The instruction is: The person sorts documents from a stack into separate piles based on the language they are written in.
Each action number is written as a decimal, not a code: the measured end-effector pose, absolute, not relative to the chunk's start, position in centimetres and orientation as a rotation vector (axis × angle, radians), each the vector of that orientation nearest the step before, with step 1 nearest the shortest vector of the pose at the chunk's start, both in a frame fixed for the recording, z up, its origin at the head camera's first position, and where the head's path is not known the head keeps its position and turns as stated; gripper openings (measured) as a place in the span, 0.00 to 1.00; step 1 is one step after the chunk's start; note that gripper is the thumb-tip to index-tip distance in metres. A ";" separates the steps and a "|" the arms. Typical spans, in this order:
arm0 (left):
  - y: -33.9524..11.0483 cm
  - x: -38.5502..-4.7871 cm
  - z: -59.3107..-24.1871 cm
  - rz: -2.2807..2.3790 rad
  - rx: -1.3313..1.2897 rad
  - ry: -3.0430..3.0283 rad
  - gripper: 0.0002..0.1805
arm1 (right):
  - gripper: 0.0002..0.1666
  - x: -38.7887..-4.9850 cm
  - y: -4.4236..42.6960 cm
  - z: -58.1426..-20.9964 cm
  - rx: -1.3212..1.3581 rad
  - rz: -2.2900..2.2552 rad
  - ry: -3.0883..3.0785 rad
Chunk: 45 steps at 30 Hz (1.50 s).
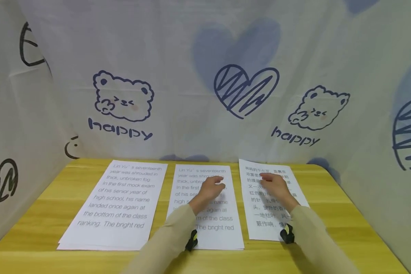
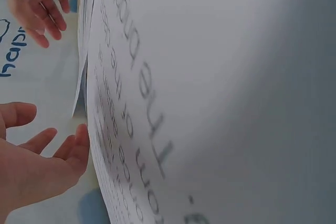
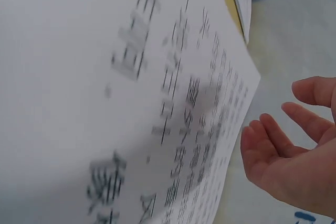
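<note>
Over the middle English sheet (image 1: 213, 238) is my left hand (image 1: 210, 191), its fingers loosely bent and parted from the thumb, holding nothing. My right hand (image 1: 276, 187) hovers over the upper part of the sheet with Chinese text (image 1: 260, 232), fingers also loosely bent and empty. In the left wrist view the left hand (image 2: 44, 163) appears beside the printed page (image 2: 220, 77), with the other hand (image 2: 39, 3) beyond it. The right wrist view shows the right hand (image 3: 294, 145) with thumb and fingers apart, beside the Chinese page (image 3: 63, 77).
A further stack of English sheets (image 1: 114, 205) lies at the left of the yellow wood-grain table (image 1: 342, 213). Behind the table hangs a pale cloth (image 1: 184, 114) with bear and heart drawings, and similar cloth stands at both sides.
</note>
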<state>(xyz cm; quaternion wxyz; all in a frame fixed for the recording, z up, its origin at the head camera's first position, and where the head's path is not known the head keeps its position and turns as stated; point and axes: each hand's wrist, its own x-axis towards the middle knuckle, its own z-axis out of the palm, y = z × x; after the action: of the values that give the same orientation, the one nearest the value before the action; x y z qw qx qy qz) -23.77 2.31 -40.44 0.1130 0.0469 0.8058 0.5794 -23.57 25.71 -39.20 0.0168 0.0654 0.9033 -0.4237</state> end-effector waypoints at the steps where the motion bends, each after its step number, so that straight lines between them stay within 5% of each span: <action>1: 1.8 -23.8 -40.4 1.719 0.136 2.335 0.23 | 0.26 -23.6 25.4 -39.2 0.198 -1.335 2.792; 23: -9.2 -24.9 -39.2 1.897 -0.053 2.190 0.27 | 0.24 -23.7 19.5 -40.2 0.038 -1.518 2.649; 45: -11.7 -24.7 -41.1 1.722 -0.135 2.351 0.27 | 0.25 -23.8 19.0 -41.5 0.104 -1.431 2.649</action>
<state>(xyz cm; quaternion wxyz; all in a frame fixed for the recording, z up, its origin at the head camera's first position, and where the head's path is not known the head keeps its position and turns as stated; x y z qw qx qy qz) -24.71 -11.68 -41.12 0.1120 -0.0460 0.8007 0.5867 -23.82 19.02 -41.49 0.0644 0.0344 0.8775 -0.4741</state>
